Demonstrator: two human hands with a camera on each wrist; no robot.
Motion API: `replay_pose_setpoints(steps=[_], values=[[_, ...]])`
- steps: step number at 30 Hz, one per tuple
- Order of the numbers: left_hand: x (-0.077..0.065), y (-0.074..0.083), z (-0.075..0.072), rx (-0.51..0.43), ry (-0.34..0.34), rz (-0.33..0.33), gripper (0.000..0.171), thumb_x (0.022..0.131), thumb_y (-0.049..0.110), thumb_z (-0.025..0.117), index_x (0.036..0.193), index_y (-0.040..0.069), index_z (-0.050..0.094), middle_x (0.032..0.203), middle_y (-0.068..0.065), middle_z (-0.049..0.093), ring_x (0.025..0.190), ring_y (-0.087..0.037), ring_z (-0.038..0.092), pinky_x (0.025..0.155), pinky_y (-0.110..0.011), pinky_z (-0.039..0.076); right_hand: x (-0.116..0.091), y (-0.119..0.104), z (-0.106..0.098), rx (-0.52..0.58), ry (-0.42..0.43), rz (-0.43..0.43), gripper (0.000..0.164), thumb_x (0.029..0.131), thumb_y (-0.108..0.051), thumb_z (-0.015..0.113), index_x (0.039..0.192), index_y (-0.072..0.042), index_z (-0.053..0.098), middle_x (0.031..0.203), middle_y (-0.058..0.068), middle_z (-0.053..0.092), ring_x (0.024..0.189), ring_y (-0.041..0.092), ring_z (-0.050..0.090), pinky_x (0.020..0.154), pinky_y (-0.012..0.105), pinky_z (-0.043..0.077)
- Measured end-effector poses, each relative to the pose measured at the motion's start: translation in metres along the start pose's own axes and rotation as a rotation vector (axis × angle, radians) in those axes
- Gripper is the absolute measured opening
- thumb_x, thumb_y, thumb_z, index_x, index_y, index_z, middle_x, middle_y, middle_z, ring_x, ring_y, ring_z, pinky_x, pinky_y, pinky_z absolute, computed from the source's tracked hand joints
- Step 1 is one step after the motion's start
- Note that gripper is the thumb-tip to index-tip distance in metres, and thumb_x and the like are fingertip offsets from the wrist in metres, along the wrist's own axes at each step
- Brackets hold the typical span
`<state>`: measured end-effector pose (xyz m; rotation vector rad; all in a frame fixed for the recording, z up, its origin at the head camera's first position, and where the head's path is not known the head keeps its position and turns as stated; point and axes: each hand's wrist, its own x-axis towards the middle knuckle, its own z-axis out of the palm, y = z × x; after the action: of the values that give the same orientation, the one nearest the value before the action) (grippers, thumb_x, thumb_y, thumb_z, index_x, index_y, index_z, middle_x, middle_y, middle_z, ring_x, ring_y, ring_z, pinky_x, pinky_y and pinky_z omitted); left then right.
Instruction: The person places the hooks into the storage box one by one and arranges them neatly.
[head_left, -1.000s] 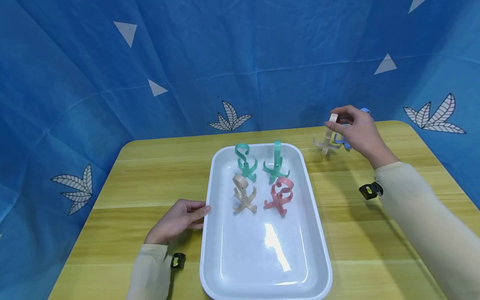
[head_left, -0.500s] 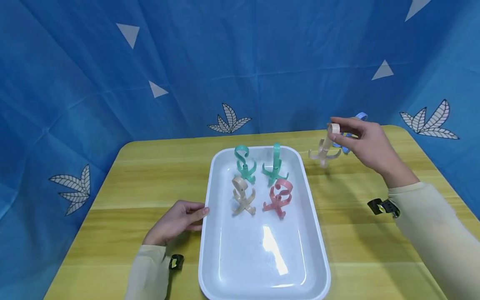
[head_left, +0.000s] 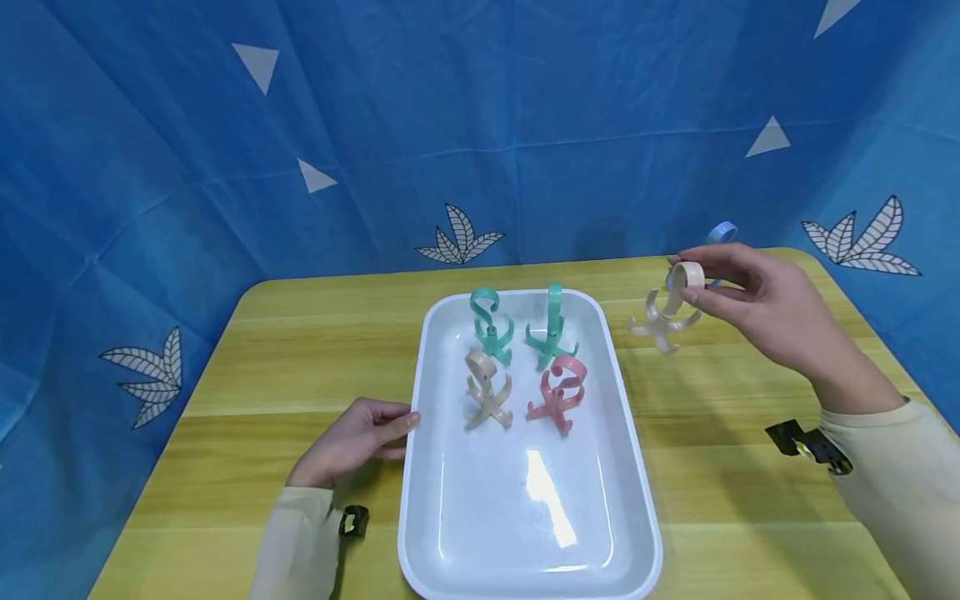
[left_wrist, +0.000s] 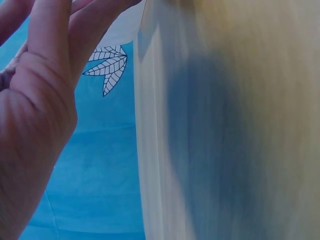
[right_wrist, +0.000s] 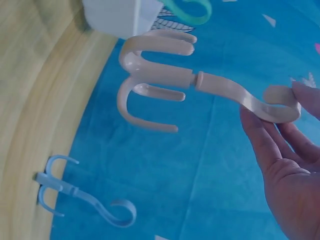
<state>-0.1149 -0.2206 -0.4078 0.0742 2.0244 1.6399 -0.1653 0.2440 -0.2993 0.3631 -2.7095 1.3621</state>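
Above the table, to the right of the tray, my right hand point(head_left: 780, 308) pinches a beige four-armed hook point(head_left: 664, 321) by its curled top, prongs hanging down. The right wrist view shows the same beige hook point(right_wrist: 165, 75) whole, with thumb and fingers at its curl. A blue hook point(right_wrist: 87, 192) stands on the table behind that hand, partly hidden in the head view. My left hand point(head_left: 356, 437) holds the left rim of the white tray point(head_left: 525, 533), thumb on the edge. Inside stand two green hooks point(head_left: 491, 329), another beige hook point(head_left: 489, 396) and a pink hook point(head_left: 558, 396).
A wooden table point(head_left: 300, 350) carries the tray, which has bare floor in its near half. Blue cloth point(head_left: 375, 125) with triangle and leaf prints hangs behind and along the sides. Each sleeve has a black wrist mount point(head_left: 808, 446).
My right hand has drawn the beige hook away from the blue hook, toward the near right, tilting it on the way. The left hand and tray stay put.
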Motion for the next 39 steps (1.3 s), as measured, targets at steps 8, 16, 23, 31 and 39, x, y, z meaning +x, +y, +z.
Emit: replay_pose_setpoints(steps=[8,16,23,31,39], values=[[-0.004,-0.002,-0.002,-0.014,0.005,0.012,0.049,0.098,0.027,0.063,0.129,-0.011,0.058,0.123,-0.022,0.062,0.109,-0.030,0.063,0.086,-0.039,0.057,-0.013,-0.009,-0.003,0.004,-0.088,0.018,0.038,0.096,-0.016,0.067,0.133,-0.010,0.060,0.133,0.005,0.055,0.104,-0.006,0.058,0.079,0.012,0.052],[-0.004,-0.004,0.000,-0.023,-0.003,0.010,0.051,0.099,0.028,0.063,0.130,-0.011,0.056,0.124,-0.023,0.061,0.110,-0.031,0.063,0.087,-0.039,0.056,-0.028,-0.016,-0.007,-0.017,-0.193,-0.103,0.039,0.095,-0.005,0.067,0.132,-0.016,0.062,0.131,0.003,0.060,0.105,0.002,0.063,0.080,0.016,0.054],[-0.003,-0.005,0.001,-0.031,-0.014,0.015,0.049,0.099,0.027,0.062,0.130,-0.011,0.057,0.124,-0.023,0.061,0.110,-0.032,0.062,0.086,-0.039,0.056,-0.045,-0.032,-0.013,-0.088,-0.244,-0.310,0.048,0.088,0.004,0.071,0.128,-0.021,0.065,0.122,-0.003,0.065,0.107,0.007,0.062,0.084,0.013,0.051],[-0.005,-0.005,0.000,-0.019,-0.014,0.017,0.048,0.100,0.026,0.062,0.130,-0.011,0.057,0.124,-0.023,0.061,0.111,-0.031,0.062,0.087,-0.039,0.056,-0.058,-0.053,-0.003,-0.105,-0.314,-0.448,0.057,0.082,0.004,0.077,0.129,-0.024,0.062,0.122,-0.012,0.064,0.108,0.008,0.062,0.083,0.018,0.054],[0.001,-0.001,-0.001,0.004,-0.011,0.005,0.049,0.099,0.027,0.062,0.131,-0.010,0.057,0.124,-0.022,0.062,0.110,-0.030,0.063,0.086,-0.039,0.056,-0.058,-0.063,0.014,-0.056,-0.405,-0.543,0.056,0.083,-0.003,0.079,0.133,-0.021,0.062,0.123,-0.007,0.065,0.108,0.012,0.062,0.085,0.017,0.052]])
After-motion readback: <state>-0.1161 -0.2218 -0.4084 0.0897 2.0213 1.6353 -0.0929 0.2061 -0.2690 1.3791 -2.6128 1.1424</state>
